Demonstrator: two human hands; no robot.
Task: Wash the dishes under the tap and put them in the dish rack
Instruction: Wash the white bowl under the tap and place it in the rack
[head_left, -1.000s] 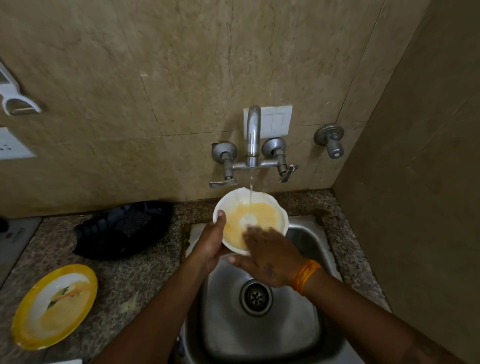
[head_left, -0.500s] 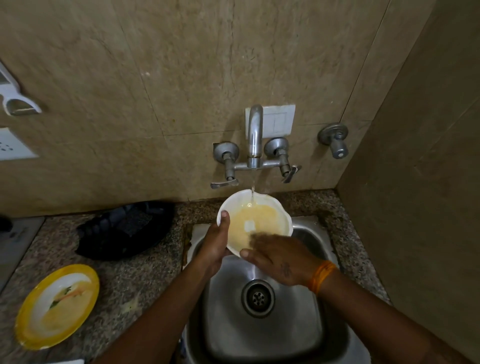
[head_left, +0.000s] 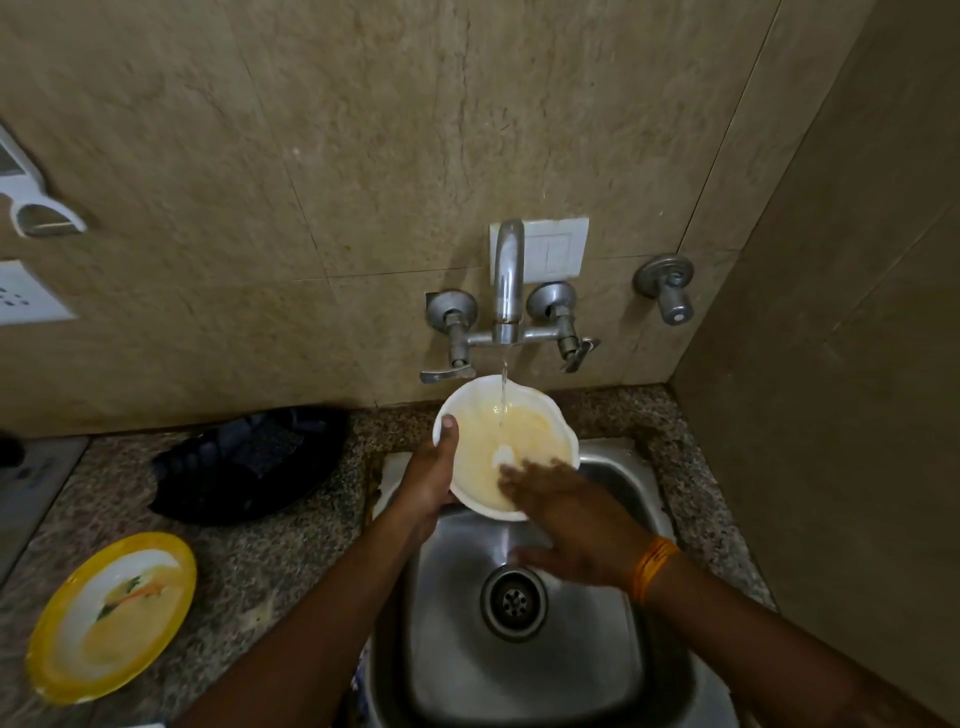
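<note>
A white bowl (head_left: 506, 447) with yellowish residue sits tilted over the back edge of the steel sink (head_left: 524, 670), under a thin stream from the tap (head_left: 507, 280). The left hand (head_left: 428, 478) grips its left rim, thumb over the edge. The right hand (head_left: 571, 519), fingers spread and blurred, reaches into the bowl. A yellow-rimmed plate (head_left: 111, 616) lies near the counter's (head_left: 270, 566) front left corner, a dark rack (head_left: 244, 462) at its back edge.

Your two bare arms, one with an orange thread band

Your left hand (head_left: 429, 480) and your right hand (head_left: 574, 525) are both without gloves, and your forearms have no sleeves as far as the picture goes. On your right wrist you wear an orange band (head_left: 653, 567) made of several thin threads together. Your fingers (head_left: 519, 475) on the right hand look blurred.
</note>
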